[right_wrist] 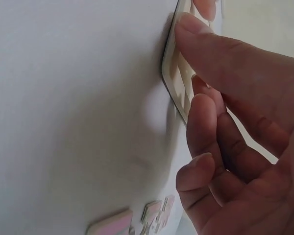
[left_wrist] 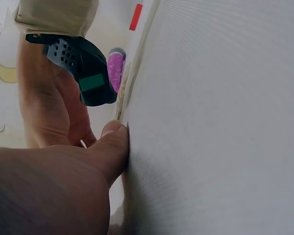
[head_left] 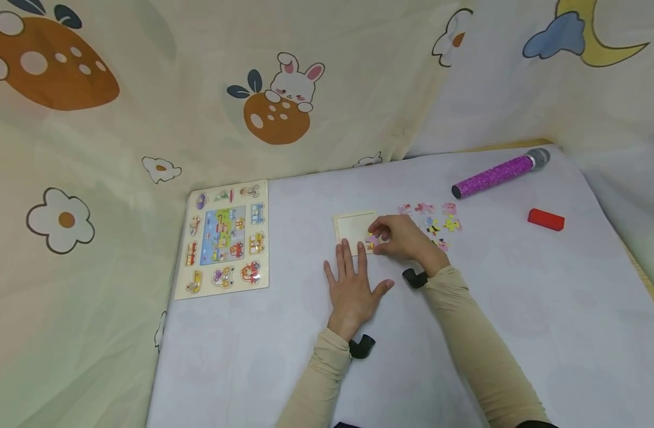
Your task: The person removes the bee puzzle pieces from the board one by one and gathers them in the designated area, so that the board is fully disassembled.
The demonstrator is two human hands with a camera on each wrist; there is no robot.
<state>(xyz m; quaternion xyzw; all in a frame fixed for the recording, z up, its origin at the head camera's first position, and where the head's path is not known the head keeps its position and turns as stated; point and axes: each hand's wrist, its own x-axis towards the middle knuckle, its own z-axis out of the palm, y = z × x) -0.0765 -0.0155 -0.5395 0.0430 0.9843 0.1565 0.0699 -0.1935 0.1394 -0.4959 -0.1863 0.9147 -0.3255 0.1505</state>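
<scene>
A small square puzzle tray [head_left: 353, 226] with a pale raised rim lies on the white table. My left hand [head_left: 353, 297] is spread flat, palm down, its fingertips at the tray's near edge. Over the tray's right side, my right hand [head_left: 404, 241] has thumb and index finger at either side of a pink puzzle piece [head_left: 372, 240] in the near right corner. The right wrist view shows the thumb [right_wrist: 215, 49] at the rim and the other fingers curled; the piece is hidden there. Several loose puzzle pieces [head_left: 452, 223], pink and yellow, lie just right of this hand.
To the left lies a larger picture puzzle board [head_left: 222, 235] with vehicle pieces. A glittery purple microphone [head_left: 498, 174] lies at the back right, with a red block [head_left: 546, 219] nearer. A patterned curtain [head_left: 198, 89] hangs behind the table.
</scene>
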